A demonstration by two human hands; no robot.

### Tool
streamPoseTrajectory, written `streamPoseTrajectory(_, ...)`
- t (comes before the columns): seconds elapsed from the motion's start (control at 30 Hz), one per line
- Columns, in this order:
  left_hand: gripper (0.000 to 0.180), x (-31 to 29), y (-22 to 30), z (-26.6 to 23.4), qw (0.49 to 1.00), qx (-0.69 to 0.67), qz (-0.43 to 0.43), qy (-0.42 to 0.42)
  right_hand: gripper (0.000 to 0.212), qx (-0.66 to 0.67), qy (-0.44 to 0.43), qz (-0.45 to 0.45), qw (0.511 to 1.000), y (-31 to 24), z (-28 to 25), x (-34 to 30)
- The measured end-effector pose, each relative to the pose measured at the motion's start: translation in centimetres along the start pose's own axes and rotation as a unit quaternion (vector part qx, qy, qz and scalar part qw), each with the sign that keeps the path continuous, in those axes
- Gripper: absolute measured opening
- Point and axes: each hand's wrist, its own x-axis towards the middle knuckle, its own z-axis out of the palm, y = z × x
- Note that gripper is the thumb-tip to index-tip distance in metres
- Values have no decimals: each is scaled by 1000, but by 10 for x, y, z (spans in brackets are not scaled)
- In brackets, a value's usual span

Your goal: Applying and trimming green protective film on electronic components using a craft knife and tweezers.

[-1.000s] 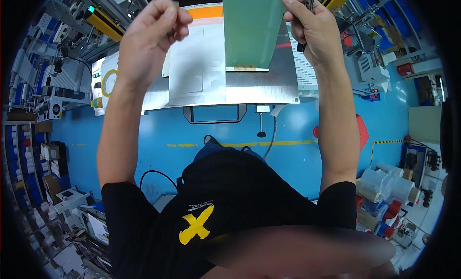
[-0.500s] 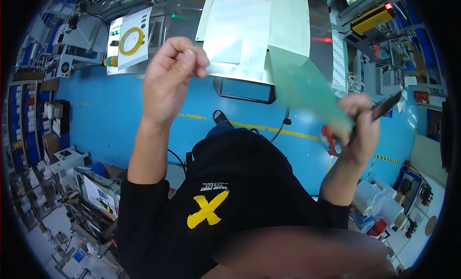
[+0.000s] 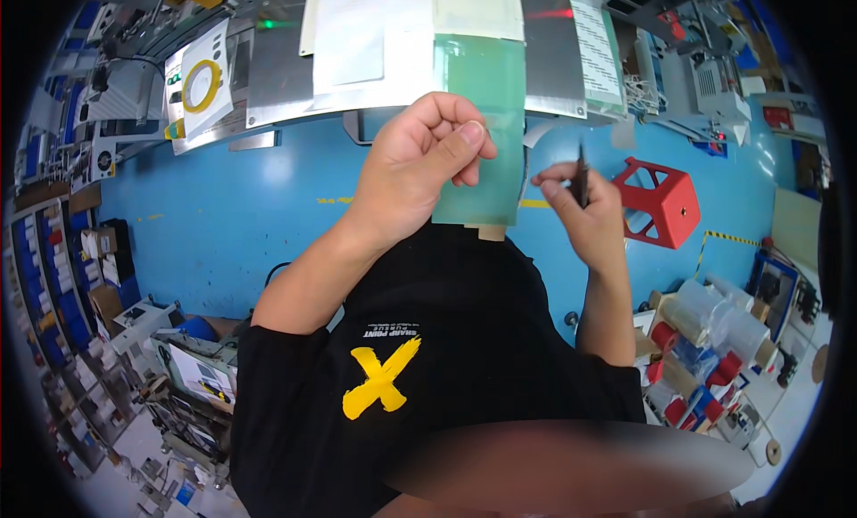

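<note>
A translucent green sheet (image 3: 478, 90) hangs over the near edge of the metal table, down toward my waist, with a small beige tab at its lower end. My left hand (image 3: 428, 152) is in front of the sheet, thumb pressed to its curled fingers; whatever is in that pinch is hidden or too small to make out. To the right of the sheet, apart from it, my right hand (image 3: 582, 210) grips a slim dark pointed tool (image 3: 581, 174), its tip upward. White sheets (image 3: 366, 45) lie on the table beyond my left hand.
The metal tabletop (image 3: 277, 76) has a panel with a yellow tape roll (image 3: 202, 86) to its left. At the right is a printed sheet (image 3: 596, 49). A red stool (image 3: 661, 204) stands on the blue floor, right of my right hand. Machines and shelves line both sides.
The green sheet, bent toward my right hand before, now hangs straight, and my right hand is off it. My left hand has moved right, in front of the sheet. The whole view has shifted.
</note>
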Motion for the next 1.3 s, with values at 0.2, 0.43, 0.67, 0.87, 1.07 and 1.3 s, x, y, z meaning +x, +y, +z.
streamPoseTrajectory(0.2,16,10,-10,21,998,10,-45,-30,13,21,1,-144,989,-64,5,16)
streamPoseTrajectory(0.43,16,27,-18,22,987,-117,-78,-73,6,126,24,-194,973,-61,-3,25)
streamPoseTrajectory(0.67,18,35,-15,51,970,-210,-118,-39,12,1,-26,-338,941,-64,2,26)
streamPoseTrajectory(0.87,18,41,-20,61,962,-232,-135,-47,15,-56,47,-365,928,-62,-3,28)
streamPoseTrajectory(1.07,16,41,-19,78,981,-101,-164,-2,18,-62,46,-329,941,-60,-21,21)
streamPoseTrajectory(1.3,16,43,-29,94,985,-75,-157,-9,18,-68,66,-375,922,-42,-33,13)
